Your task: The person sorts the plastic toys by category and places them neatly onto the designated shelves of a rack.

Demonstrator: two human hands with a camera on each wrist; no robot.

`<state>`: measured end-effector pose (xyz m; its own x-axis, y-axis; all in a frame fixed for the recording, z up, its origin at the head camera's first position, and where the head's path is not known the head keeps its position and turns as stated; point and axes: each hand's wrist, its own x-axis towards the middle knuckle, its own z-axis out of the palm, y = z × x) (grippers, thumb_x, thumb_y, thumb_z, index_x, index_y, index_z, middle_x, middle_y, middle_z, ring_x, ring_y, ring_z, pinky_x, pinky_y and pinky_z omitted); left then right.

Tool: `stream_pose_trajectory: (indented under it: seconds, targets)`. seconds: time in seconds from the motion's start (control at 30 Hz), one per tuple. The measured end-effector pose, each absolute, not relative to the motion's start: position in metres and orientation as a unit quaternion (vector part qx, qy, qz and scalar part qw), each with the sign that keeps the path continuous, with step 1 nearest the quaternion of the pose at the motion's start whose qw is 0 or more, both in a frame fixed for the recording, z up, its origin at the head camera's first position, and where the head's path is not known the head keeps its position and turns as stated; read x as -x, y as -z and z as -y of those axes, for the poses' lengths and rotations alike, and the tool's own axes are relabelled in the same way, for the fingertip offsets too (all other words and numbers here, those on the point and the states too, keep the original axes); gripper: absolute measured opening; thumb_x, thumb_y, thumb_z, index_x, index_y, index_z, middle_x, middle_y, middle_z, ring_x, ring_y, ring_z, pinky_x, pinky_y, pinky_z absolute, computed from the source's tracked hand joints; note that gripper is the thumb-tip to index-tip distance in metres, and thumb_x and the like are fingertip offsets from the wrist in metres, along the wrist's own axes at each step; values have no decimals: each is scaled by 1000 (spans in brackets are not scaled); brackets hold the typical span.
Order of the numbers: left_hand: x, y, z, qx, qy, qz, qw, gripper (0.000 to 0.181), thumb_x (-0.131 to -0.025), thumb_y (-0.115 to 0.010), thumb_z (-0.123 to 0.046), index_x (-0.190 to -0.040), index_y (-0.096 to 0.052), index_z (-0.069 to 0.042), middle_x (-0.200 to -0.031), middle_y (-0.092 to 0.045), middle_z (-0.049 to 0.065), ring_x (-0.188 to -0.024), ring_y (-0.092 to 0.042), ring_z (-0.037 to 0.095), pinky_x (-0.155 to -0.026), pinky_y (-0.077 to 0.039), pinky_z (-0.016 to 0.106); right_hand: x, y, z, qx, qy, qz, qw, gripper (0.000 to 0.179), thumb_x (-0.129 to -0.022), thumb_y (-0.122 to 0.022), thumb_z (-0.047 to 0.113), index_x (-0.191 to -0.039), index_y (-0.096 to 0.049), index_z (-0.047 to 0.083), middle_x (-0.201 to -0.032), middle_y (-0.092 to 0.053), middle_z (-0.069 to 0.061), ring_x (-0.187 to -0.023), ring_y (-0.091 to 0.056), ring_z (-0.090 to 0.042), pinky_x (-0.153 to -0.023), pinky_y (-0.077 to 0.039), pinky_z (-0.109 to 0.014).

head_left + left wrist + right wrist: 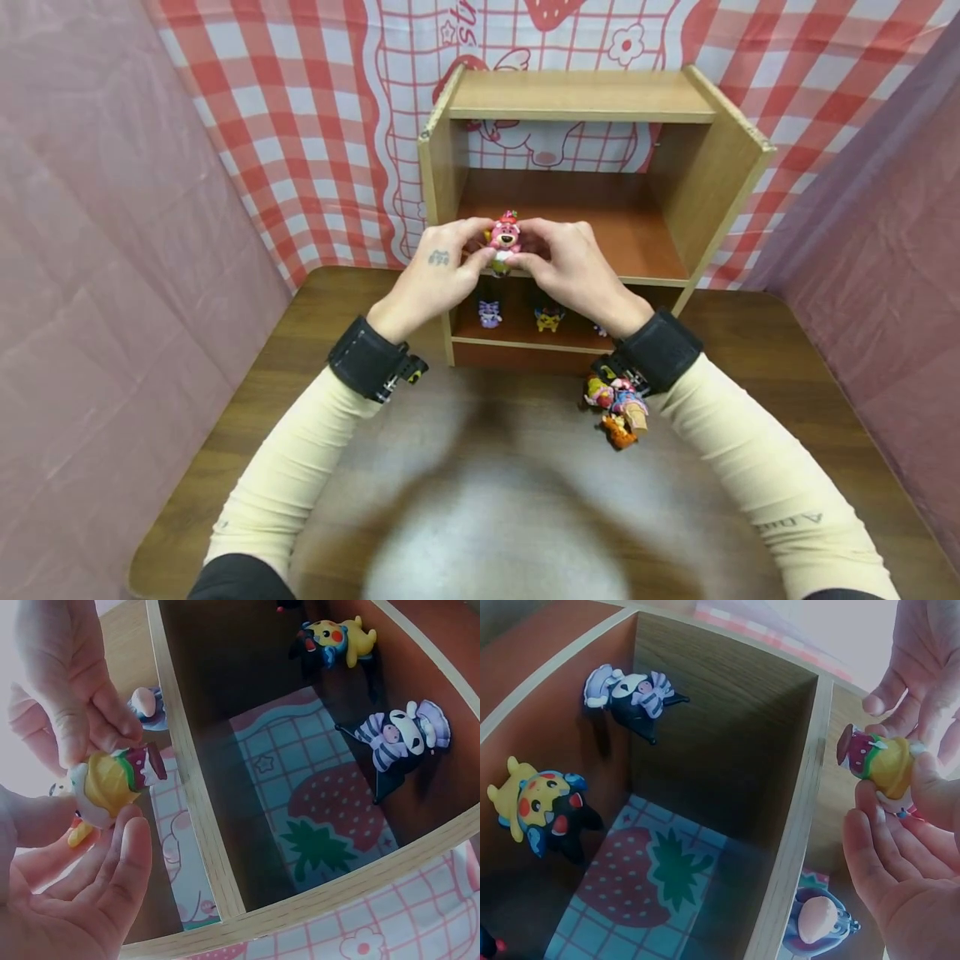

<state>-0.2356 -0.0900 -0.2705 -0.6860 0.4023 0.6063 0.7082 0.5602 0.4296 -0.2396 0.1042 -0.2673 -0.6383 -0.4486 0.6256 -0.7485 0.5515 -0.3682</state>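
Note:
A pink bear figurine (506, 235) with a red hat is held between both hands, in front of the shelf's middle board. Its yellow body and dark red base (150, 765) show in the left wrist view. My left hand (442, 262) pinches it from the left with thumb and fingers. From the other side my right hand (570, 262) pinches it too. In the right wrist view, a blue-grey figurine (821, 921) stands beyond the shelf board, near the hands.
A wooden shelf unit (581, 93) stands at the back. Its lower level holds a purple-and-black figurine (489, 313), a yellow figurine in black and blue (549, 318) and another, partly hidden. Several figurines (619, 430) lie heaped on the table (360, 467), by the right wrist. Cloth hangs around.

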Motion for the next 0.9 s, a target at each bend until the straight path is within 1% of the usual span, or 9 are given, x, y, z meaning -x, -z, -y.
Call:
stream_pose_trajectory:
  seconds: [0.17,0.23,0.43,0.63,0.77,0.9]
  targets:
    - [239,269,88,310,337,861,221,26,-92,-63,-7,-117,-64,1,-100,-70,11,-82,-61,14,-69,-54,31,246,265,-102,-344,-306,859,226,27,-83,-76,17,-103,-70,1,-83,-71,-7,-67,-60,-11,-59,-48,-30]
    - [240,269,87,303,334,865,219,26,-92,-62,-6,-117,-64,0,-99,-70,11,-81,-61,14,-69,-54,31,249,265,-101,-342,-305,860,223,26,-83,-76,16,-103,-70,0,-82,-71,-8,-66,-60,-12,-59,-48,-31]
    - [244,269,82,286,327,872,223,28,-91,-61,-4,-119,-63,-1,-99,-71,11,-82,-62,14,-72,-54,30,255,265,-101,-334,-300,866,221,27,-84,-75,15,-104,-69,-2,-87,-72,-12,-71,-63,-15,-63,-51,-36]
    - [248,270,79,273,340,870,229,28,-92,-60,-5,-119,-64,-1,-100,-71,10,-82,-63,12,-71,-54,30,261,265,-100,-318,-301,872,218,29,-84,-75,15,-106,-68,-3,-93,-73,-13,-76,-66,-16,-67,-53,-36]
    - [250,271,78,263,340,873,229,29,-93,-60,-4,-121,-63,-2,-101,-71,11,-80,-63,11,-68,-54,29,263,264,-97,-300,-296,883,206,32,-85,-75,17,-108,-68,-2,-96,-74,-12,-79,-66,-15,-71,-52,-36]
    - [252,272,78,255,332,877,236,29,-93,-60,-4,-122,-63,-1,-104,-71,12,-83,-64,13,-70,-54,30,264,263,-93,-288,-290,891,198,30,-86,-74,18,-108,-68,-2,-93,-74,-11,-78,-65,-15,-73,-50,-37]
